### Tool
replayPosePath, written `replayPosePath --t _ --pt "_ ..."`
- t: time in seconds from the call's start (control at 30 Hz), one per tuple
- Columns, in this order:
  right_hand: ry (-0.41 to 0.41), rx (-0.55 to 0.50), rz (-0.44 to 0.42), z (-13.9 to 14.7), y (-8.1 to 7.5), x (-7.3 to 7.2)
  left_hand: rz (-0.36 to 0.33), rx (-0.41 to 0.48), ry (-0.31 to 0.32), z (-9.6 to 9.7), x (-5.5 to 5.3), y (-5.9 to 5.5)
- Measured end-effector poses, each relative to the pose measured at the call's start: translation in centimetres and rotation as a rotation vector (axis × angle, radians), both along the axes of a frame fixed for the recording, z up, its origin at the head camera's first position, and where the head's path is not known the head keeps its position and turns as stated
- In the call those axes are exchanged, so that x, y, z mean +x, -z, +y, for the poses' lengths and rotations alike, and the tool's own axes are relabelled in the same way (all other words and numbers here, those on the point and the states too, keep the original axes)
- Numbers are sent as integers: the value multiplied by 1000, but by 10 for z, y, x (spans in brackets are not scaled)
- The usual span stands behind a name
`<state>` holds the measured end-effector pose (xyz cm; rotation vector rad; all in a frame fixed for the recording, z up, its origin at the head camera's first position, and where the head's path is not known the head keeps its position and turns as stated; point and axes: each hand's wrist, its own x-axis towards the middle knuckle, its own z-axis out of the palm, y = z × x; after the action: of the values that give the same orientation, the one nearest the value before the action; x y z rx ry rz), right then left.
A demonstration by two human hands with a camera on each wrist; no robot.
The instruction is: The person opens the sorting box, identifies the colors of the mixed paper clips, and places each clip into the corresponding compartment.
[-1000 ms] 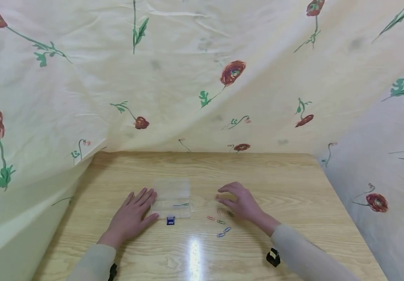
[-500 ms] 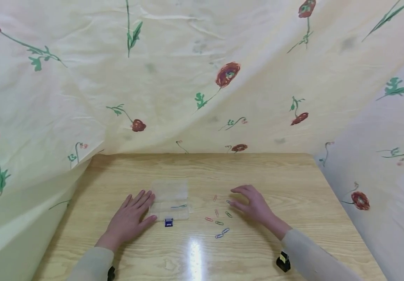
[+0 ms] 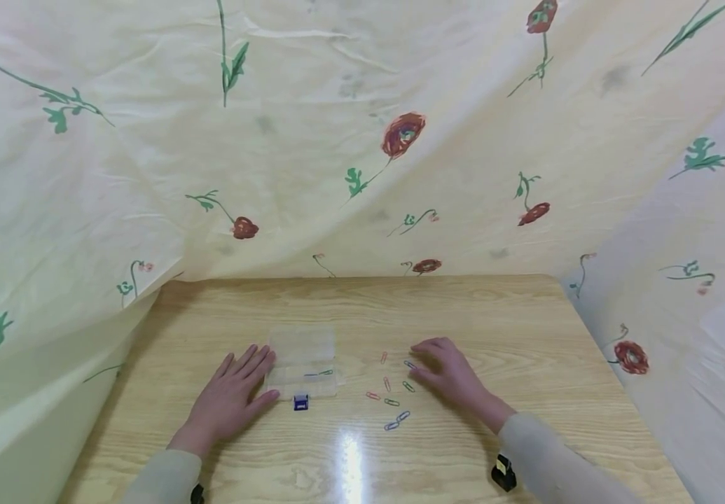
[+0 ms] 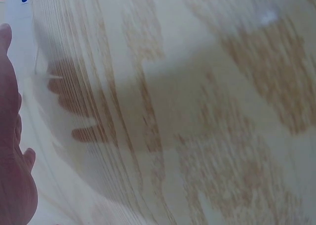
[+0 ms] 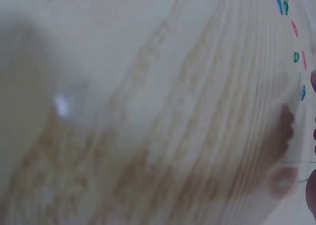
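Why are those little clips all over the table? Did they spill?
Loose paper clips lie scattered on the table beside the right hand, outside the clear box. One lies inside the box. Whether they spilled, the pictures don't show.

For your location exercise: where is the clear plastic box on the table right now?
In the head view the clear plastic box lies left of centre on the wooden table, touching the left hand's fingertips, with a blue clip at its near edge.

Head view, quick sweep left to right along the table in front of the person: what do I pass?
Left hand, flat on the table → clear plastic box → scattered coloured paper clips → right hand, fingertips at the clips → black clip by the right sleeve.
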<state>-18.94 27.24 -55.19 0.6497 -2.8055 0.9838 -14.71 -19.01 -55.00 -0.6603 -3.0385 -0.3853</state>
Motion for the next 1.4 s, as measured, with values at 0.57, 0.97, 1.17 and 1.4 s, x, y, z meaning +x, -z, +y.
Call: replayPosePath --t 0.57,0.97,1.17,1.4 --pt "47 -5 35 -7 12 9 -9 18 7 -1 3 -1" --pt "59 11 35 -15 10 10 -34 26 11 -5 3 -2" --pt "33 45 2 -19 5 9 -22 25 19 -7 3 -3" --pt "-20 98 -47 -19 0 8 -3 32 31 -8 5 -5"
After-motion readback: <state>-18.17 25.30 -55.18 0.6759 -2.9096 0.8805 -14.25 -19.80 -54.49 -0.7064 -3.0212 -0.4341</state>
